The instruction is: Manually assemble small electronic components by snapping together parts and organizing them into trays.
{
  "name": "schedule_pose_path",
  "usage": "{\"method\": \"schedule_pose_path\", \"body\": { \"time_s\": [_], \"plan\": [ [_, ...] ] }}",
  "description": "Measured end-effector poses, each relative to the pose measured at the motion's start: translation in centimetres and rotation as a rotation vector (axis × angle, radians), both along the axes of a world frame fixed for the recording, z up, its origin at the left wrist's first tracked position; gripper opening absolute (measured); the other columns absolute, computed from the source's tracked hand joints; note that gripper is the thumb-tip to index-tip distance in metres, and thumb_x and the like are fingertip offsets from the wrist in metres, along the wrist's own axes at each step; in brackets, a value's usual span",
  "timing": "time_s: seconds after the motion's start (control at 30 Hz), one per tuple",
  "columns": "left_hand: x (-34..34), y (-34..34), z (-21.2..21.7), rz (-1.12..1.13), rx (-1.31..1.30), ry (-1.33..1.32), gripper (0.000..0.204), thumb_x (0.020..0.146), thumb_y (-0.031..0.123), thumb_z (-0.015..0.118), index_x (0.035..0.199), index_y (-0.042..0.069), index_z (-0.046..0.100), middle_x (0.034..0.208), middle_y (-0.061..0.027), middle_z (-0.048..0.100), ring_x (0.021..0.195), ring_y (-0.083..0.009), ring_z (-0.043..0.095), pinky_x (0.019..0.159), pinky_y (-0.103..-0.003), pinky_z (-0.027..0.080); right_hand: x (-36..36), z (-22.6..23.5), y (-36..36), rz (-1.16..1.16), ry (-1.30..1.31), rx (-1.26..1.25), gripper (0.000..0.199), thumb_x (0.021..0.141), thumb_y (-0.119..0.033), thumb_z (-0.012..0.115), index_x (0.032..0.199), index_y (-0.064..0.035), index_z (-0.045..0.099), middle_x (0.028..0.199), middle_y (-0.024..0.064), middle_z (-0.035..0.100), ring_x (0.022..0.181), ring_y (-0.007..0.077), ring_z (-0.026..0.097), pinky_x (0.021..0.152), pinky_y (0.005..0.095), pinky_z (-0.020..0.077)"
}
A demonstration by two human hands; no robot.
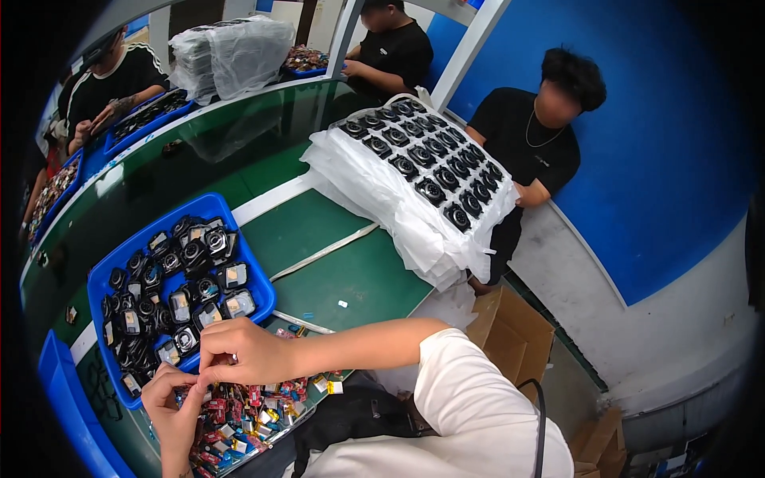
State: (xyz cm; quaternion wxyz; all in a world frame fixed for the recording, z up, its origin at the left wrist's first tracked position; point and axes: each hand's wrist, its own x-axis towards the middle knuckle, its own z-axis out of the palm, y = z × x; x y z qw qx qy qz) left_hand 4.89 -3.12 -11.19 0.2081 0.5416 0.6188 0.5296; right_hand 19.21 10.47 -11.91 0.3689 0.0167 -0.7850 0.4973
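My right hand (239, 350) and my left hand (171, 406) meet in front of me, fingertips pinched together on one small part that is too tiny to make out. Both hands hover over a heap of small red, blue and yellow components (239, 418) on the green table. Just behind the hands stands a blue tray (239, 231) filled with several small black camera-like modules (171, 287).
A stack of white trays (398, 199) topped with rows of black modules lies at the right of the green table (343, 271). A person in black stands beside it; other people sit at the far side by blue bins and wrapped tray stacks (231, 52). Cardboard boxes (510, 334) stand right.
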Motion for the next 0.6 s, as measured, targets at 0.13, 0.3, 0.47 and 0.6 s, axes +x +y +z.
{"method": "schedule_pose_path", "body": {
  "time_s": [0.13, 0.3, 0.47, 0.6],
  "plan": [
    [-0.33, -0.26, -0.05, -0.022, 0.017, -0.047, 0.013, 0.073, 0.003, 0.07, 0.071, -0.003, 0.059, 0.067, -0.0048, 0.054, 0.063, -0.0128, 0.047, 0.059, -0.024, 0.035, 0.33, 0.72, 0.0, 0.083, -0.091, -0.152, 0.012, 0.074, -0.009, 0.073, 0.074, -0.0013, 0.063, 0.068, 0.0055, 0.057, 0.058, 0.0132, 0.054, 0.051, 0.0254, 0.0418],
    [-0.93, -0.48, -0.26, -0.029, 0.003, -0.178, 0.015, 0.075, 0.007, 0.069, 0.071, -0.002, 0.058, 0.068, -0.0048, 0.054, 0.064, -0.0124, 0.047, 0.059, -0.024, 0.035, -0.02, 0.38, 0.07, 0.119, -0.008, -0.145, 0.009, 0.076, -0.006, 0.071, 0.075, -0.0008, 0.064, 0.072, 0.0068, 0.061, 0.061, 0.0144, 0.058, 0.054, 0.0262, 0.0441],
    [-0.8, -0.44, 0.07, -0.043, -0.062, -0.219, 0.014, 0.075, 0.007, 0.069, 0.072, -0.003, 0.059, 0.068, -0.0045, 0.054, 0.065, -0.0122, 0.047, 0.059, -0.024, 0.035, -0.1, 0.05, 0.26, 0.157, 0.012, -0.129, 0.009, 0.076, -0.005, 0.07, 0.074, -0.0005, 0.063, 0.072, 0.0074, 0.062, 0.064, 0.0167, 0.059, 0.056, 0.0284, 0.0446],
    [-0.8, -0.51, 0.06, -0.029, -0.048, -0.194, 0.013, 0.074, 0.007, 0.069, 0.073, -0.003, 0.061, 0.068, -0.0045, 0.054, 0.065, -0.0128, 0.047, 0.06, -0.024, 0.035, 0.0, 0.27, 0.11, 0.178, 0.007, -0.11, 0.008, 0.076, -0.004, 0.069, 0.074, -0.0006, 0.063, 0.072, 0.0077, 0.062, 0.065, 0.0175, 0.059, 0.057, 0.0293, 0.0449]
  ]
}}
